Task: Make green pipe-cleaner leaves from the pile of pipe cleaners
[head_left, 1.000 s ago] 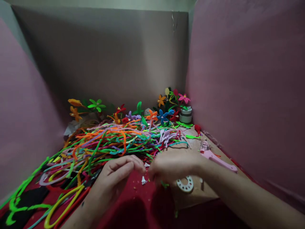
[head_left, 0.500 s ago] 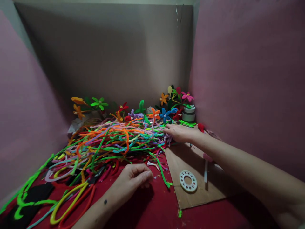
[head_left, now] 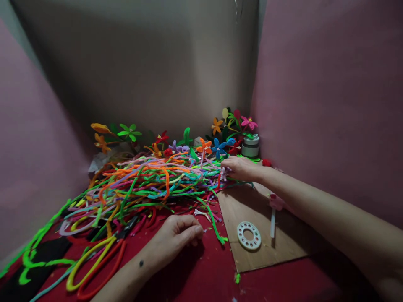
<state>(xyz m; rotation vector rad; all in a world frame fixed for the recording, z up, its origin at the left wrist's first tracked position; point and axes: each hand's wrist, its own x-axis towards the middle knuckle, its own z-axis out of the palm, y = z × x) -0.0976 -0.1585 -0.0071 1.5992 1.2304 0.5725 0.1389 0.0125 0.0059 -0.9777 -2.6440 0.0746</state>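
My right hand (head_left: 239, 167) reaches to the right edge of a heap of coloured pipe cleaners (head_left: 157, 180). Its fingers are bent around a small lavender pipe-cleaner piece (head_left: 223, 173), partly hidden by the hand. Low over the red tabletop (head_left: 189, 277), my left hand (head_left: 181, 233) is loosely closed, thumb against the curled fingers, with nothing showing in it. Close to its fingertips lie a white frayed bundle (head_left: 202, 214) and a green pipe cleaner (head_left: 215, 226).
A cardboard sheet (head_left: 258, 260) carries a white ring with holes (head_left: 241, 241) and a white stick with a pink top (head_left: 272, 222). Scissors with yellow and red handles (head_left: 74, 268) lie at left. Pipe-cleaner flowers (head_left: 218, 147) and a lidded jar (head_left: 250, 149) stand behind.
My right hand has lifted slightly and shifted right, and the lavender piece has moved up with it. My left hand has stayed almost still. The view has tilted a little.
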